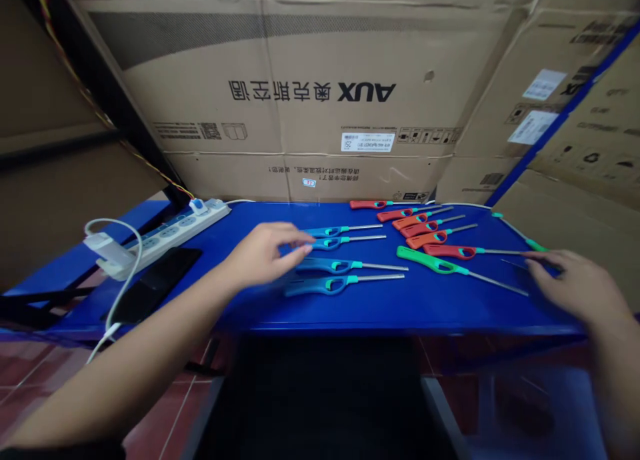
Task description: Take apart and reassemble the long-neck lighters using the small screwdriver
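Observation:
My left hand (273, 253) is over the back ends of the blue lighters, its thumb and fingertips close together at the handle of the second blue lighter (327, 244); whether it grips anything is hidden. Another blue lighter (320, 285) lies nearest the front edge. At the right, my right hand (575, 280) is closed around a thin dark tool (554, 267) with a slim tip pointing left. Its fingers are by the metal tip of a red lighter (453, 251). Left of this hand, a green lighter (435, 261) lies slanted.
Several red and orange lighters lie at the back right of the blue table (350, 313). A white power strip (173, 233) and a black phone (155, 283) are at the left. Behind stands a cardboard wall (310, 47). White cables run along the left and back.

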`<state>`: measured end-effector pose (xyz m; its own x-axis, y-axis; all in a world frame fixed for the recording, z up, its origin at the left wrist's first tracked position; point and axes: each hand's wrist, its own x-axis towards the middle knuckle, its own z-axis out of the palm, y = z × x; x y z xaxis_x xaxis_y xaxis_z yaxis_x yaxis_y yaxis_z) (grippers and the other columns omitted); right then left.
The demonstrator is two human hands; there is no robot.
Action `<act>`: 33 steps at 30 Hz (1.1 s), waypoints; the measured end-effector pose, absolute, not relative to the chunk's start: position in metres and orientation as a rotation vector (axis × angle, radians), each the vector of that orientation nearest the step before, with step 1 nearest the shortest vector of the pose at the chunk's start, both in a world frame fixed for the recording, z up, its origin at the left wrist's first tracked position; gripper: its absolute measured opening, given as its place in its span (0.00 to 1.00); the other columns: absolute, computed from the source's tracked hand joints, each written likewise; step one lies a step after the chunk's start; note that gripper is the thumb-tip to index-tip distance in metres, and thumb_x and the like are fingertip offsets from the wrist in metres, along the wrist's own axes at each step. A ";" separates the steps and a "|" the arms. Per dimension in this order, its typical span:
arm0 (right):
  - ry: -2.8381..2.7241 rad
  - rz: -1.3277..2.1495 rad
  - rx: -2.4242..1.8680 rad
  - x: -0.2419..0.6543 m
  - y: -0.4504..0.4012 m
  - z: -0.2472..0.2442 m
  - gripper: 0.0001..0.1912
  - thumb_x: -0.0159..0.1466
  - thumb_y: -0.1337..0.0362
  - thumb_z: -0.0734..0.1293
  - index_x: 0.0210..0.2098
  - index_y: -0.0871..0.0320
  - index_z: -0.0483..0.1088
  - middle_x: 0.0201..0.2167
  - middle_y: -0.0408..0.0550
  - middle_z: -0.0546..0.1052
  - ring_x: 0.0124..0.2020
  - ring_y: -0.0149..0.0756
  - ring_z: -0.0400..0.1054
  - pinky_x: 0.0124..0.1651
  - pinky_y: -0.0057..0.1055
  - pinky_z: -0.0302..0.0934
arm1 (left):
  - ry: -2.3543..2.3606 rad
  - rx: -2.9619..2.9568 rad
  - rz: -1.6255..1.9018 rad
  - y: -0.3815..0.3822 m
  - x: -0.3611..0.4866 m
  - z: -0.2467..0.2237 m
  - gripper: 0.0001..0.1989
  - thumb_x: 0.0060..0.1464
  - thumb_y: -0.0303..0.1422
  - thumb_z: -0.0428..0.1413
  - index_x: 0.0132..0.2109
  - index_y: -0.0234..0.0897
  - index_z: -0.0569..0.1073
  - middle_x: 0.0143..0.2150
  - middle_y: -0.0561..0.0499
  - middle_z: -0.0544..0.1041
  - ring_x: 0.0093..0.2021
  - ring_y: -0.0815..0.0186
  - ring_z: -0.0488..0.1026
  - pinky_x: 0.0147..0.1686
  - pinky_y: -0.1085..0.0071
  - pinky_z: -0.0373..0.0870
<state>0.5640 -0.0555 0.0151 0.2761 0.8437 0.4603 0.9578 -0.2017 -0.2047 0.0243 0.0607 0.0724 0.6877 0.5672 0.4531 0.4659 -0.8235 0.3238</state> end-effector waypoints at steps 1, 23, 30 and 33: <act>-1.667 -0.313 -2.067 0.544 -0.050 0.016 0.13 0.59 0.50 0.64 0.32 0.48 0.77 0.40 0.63 0.80 0.38 0.51 0.75 0.37 0.46 0.67 | 0.835 2.696 0.876 0.074 0.030 0.079 0.15 0.63 0.40 0.54 0.47 0.36 0.80 0.38 0.48 0.81 0.36 0.65 0.77 0.38 0.70 0.71; -2.622 0.103 -1.103 0.322 0.126 0.005 0.13 0.67 0.63 0.63 0.45 0.56 0.79 0.46 0.53 0.80 0.48 0.43 0.73 0.55 0.43 0.65 | 1.009 2.645 0.503 0.148 0.047 0.003 0.17 0.61 0.39 0.56 0.54 0.40 0.79 0.56 0.45 0.78 0.56 0.57 0.75 0.58 0.60 0.69; -2.685 0.107 -1.080 0.317 0.111 0.015 0.11 0.66 0.63 0.64 0.38 0.56 0.80 0.37 0.51 0.80 0.39 0.40 0.73 0.46 0.38 0.67 | 0.911 2.650 0.430 0.142 0.044 0.017 0.14 0.57 0.38 0.60 0.49 0.39 0.80 0.50 0.46 0.80 0.50 0.59 0.77 0.54 0.61 0.71; -2.671 0.083 -1.084 0.317 0.108 0.016 0.12 0.66 0.62 0.64 0.42 0.55 0.79 0.44 0.53 0.80 0.46 0.43 0.73 0.51 0.41 0.66 | 0.855 2.657 0.403 0.142 0.043 0.019 0.17 0.57 0.38 0.60 0.52 0.38 0.78 0.52 0.46 0.79 0.51 0.59 0.77 0.55 0.62 0.70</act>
<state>0.3165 0.1075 0.0165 -0.6890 0.6923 0.2145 0.6777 0.7203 -0.1481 0.0431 0.1419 0.0190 0.7810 0.6019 0.1667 0.5114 -0.7695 0.3825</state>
